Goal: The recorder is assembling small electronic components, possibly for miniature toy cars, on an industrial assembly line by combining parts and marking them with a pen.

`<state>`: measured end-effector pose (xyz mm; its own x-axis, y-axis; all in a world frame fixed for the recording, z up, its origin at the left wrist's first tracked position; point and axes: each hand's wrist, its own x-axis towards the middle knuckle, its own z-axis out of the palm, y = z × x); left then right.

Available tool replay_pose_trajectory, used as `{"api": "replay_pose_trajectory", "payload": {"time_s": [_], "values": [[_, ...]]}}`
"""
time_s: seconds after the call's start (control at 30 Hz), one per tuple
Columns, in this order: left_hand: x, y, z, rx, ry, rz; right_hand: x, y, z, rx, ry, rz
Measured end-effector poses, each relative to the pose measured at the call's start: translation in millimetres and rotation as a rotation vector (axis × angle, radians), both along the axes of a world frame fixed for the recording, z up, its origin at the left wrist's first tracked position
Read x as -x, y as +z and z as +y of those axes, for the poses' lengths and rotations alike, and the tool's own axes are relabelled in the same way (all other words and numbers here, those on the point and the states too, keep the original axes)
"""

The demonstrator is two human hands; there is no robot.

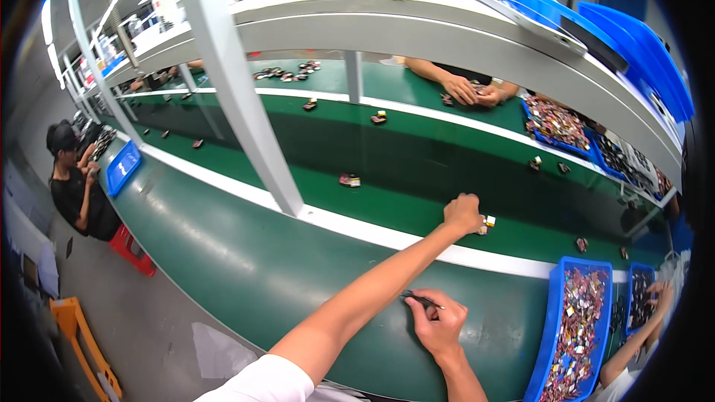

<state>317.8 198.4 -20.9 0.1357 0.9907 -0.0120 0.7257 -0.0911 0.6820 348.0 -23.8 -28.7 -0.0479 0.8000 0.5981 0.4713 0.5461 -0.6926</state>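
Note:
My left hand [463,214] is stretched across the green bench onto the conveyor belt. Its fingers are bent closed at a small electronic part [486,224] with a white and yellow patch; the fingertips are partly hidden behind the hand. Closer to me, over the bench top [320,253], my right hand [441,324] grips a slim dark tool [422,299], possibly tweezers, between thumb and fingers. Another small part [349,179] lies on the belt to the left of my left hand, and one more [582,244] to its right.
A blue bin [555,327] full of small parts stands right of my right hand. A grey upright post [238,97] and overhead shelf [298,28] frame the belt. Across it, another person's hands [473,91] handle parts. Someone sits at far left by a blue tray [124,167].

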Motion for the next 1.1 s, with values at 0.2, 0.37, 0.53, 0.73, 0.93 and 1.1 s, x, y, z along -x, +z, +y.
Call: {"api": "replay_pose_trajectory", "payload": {"time_s": [0.2,0.37,0.53,0.73,0.93,1.1], "values": [[67,12,-41,0.011,0.001,-0.361,-4,4,0,0.073,-0.007,0.104],[139,17,-121,0.113,0.068,-0.708,-5,3,1,0.128,-0.016,0.172],[167,-3,-172,0.186,0.158,-0.882,-7,1,3,0.245,0.019,0.25],[171,-7,-191,0.161,0.182,-1.084,-9,10,-1,0.476,0.046,0.448],[161,-6,-194,0.158,0.168,-1.052,-14,18,-1,0.499,0.029,0.523],[156,-7,-194,0.181,0.097,-1.194,-16,21,-4,0.51,0.003,0.48]]}}
